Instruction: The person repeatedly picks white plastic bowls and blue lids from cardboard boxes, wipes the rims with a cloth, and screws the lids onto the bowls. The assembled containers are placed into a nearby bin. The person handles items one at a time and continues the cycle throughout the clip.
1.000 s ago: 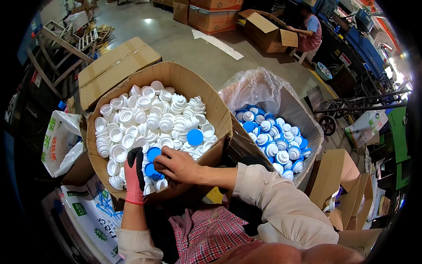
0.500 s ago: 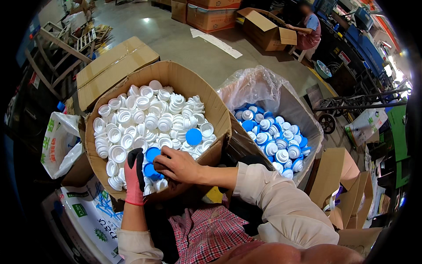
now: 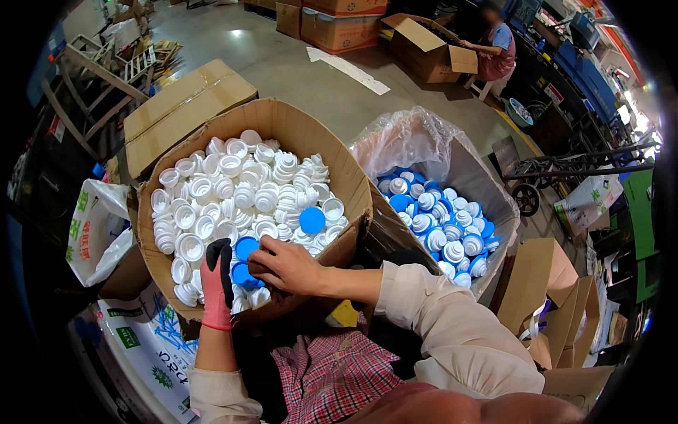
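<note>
My left hand (image 3: 216, 284), in a pink glove with black fingers, is closed at the near edge of a large carton (image 3: 346, 160) of white plastic cap pieces (image 3: 229, 165). Two blue caps (image 3: 245, 275) lie just right of its fingers, between both hands. My bare right hand (image 3: 293, 267) is curled, its fingertips bent down beside those caps. What either hand grips, if anything, is hidden. Farther right in the carton, another blue cap (image 3: 312, 220) rests top up on the white pieces.
A second carton, lined with clear plastic (image 3: 409, 138), stands at right with blue-and-white caps (image 3: 452, 230). A white bag (image 3: 99, 233) is at left; a closed carton (image 3: 187, 106) sits behind. Flattened cardboard (image 3: 544, 290) and a wheeled cart (image 3: 526, 198) are farther right. A seated person (image 3: 496, 53) works at the back.
</note>
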Tool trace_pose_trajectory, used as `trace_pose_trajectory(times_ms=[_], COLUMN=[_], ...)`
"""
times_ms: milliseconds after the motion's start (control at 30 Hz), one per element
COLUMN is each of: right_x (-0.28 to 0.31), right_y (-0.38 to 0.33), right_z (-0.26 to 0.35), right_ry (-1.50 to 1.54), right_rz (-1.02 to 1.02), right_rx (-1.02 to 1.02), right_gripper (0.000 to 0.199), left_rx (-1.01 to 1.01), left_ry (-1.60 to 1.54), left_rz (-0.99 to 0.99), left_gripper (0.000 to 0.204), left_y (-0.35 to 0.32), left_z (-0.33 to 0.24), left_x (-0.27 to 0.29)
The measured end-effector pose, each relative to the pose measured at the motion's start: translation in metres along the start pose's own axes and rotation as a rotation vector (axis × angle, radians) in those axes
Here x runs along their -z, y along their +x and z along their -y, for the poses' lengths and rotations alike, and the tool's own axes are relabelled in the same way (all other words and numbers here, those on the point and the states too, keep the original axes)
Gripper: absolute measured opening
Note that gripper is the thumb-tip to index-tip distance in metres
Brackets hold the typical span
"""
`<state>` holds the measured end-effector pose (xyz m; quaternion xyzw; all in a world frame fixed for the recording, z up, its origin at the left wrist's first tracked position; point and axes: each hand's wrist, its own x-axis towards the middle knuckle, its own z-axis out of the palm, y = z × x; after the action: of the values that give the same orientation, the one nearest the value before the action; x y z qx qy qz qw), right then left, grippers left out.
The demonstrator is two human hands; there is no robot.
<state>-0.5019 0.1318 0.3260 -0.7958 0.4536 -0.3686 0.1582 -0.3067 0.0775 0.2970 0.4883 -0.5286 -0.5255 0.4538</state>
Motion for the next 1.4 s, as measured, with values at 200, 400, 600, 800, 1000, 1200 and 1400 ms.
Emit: trace_pose_trajectory(times_ms=[200,400,600,800,1000,1200,1400], right_x=[-0.006,-0.003,-0.003,-0.013,-0.032,-0.044,-0.064], right_y=[0.0,-0.002,-0.001,0.004,-0.007,-0.006,-0.003], right_z=[0.0,0.0,-0.004,0.011,0.03,0.03,0.021], right_ry=[0.009,0.019,0.017,0.091,0.037,0.067,0.111], right_rz=[-0.003,0.005,0.027,0.161,0.178,0.224,0.243], right_rx=[0.01,0.003,0.008,-0.056,-0.015,-0.004,-0.062], right_gripper=[0.027,0.026,0.027,0.028,0.032,0.034,0.032], left_rx=[-0.013,-0.015,-0.04,-0.102,-0.408,-0.421,0.004], left_ry=[0.006,0.01,0.032,0.092,0.197,0.207,1.046], left_rz=[0.011,0.009,-0.009,-0.15,-0.142,-0.675,-1.146], left_gripper=[0.021,0.021,0.021,0.033,0.027,0.026,0.046], left_y=[-0.004,-0.005,-0.003,-0.003,-0.023,-0.043,-0.065], left_z=[-0.006,-0.009,-0.01,0.022,-0.05,-0.028,0.097], left_x=[0.001,-0.002,-0.003,0.017,0.034,0.184,0.46])
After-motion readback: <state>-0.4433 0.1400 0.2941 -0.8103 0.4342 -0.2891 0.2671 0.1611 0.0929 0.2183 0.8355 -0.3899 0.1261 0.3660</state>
